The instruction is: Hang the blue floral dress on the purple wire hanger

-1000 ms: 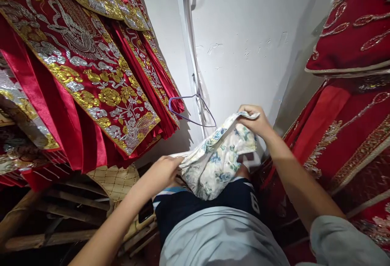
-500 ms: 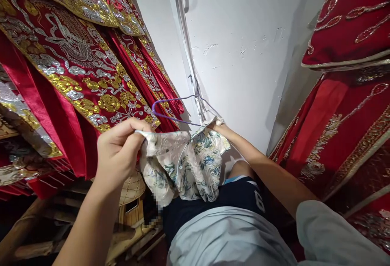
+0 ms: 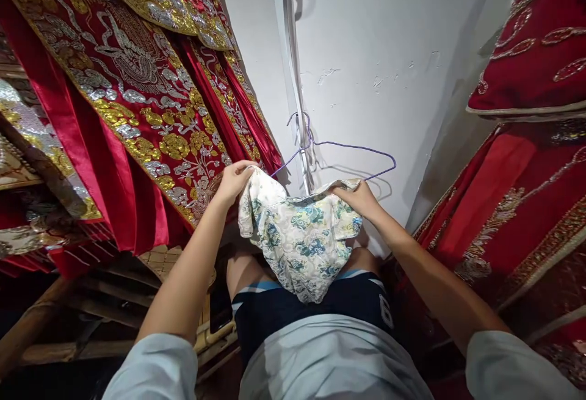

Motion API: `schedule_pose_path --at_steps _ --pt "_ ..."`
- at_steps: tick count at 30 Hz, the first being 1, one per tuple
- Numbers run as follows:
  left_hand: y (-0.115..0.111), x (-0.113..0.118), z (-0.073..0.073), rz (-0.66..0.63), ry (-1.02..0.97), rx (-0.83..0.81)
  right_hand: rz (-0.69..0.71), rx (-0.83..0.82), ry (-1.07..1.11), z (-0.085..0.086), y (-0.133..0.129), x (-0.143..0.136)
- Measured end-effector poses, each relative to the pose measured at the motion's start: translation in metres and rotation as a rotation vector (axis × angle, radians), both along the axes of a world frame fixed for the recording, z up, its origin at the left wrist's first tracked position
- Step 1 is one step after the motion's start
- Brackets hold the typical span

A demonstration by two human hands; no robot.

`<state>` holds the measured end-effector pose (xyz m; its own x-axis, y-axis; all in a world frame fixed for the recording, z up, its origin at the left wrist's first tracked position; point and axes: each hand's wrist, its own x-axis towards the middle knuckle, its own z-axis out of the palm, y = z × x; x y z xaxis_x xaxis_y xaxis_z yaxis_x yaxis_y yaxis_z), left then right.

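Observation:
A short-sleeved floral garment (image 3: 311,241), cream with blue and green patterns, hangs bunched between my two hands above my lap. My left hand (image 3: 237,181) is closed on its left shoulder. On the other side, my right hand (image 3: 359,197) pinches the upper edge near the right sleeve. Behind the garment is a thin purple wire hanger (image 3: 354,145), its hook up by a narrow pale strip on the wall. The hanger's left arm runs down to the garment's left shoulder; whether it sits inside the cloth I cannot tell. Its lower bar is largely hidden.
Red costumes with gold and silver embroidery (image 3: 151,101) hang at the left. More beaded red cloth (image 3: 499,174) hangs at the right. Ahead stands a white wall (image 3: 366,40) with chipped paint. A bamboo frame (image 3: 68,351) is at the lower left.
The garment has been turned and spread, its sleeves now showing. My left hand has moved right and up. The hanger's visible loop has gone from the left side to the right.

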<state>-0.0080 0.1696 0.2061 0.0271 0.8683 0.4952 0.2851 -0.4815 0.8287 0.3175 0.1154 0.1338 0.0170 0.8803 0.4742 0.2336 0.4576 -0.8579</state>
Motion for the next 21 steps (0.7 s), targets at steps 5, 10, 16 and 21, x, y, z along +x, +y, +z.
schedule_pose_path --at_steps 5,10,16,21 --pt "0.007 -0.012 -0.034 -0.069 0.028 -0.039 -0.037 0.046 -0.116 -0.004 0.009 0.008" --pt "0.006 0.006 -0.018 -0.099 -0.019 0.023 -0.043 0.057 -0.147 -0.006 0.006 0.003" --pt "0.001 0.075 0.015 -0.133 0.421 0.285 -0.044 0.044 -0.083 -0.013 -0.003 -0.015" --pt "-0.007 0.087 0.008 0.204 0.467 0.374 0.026 0.037 -0.070 -0.013 -0.008 -0.017"
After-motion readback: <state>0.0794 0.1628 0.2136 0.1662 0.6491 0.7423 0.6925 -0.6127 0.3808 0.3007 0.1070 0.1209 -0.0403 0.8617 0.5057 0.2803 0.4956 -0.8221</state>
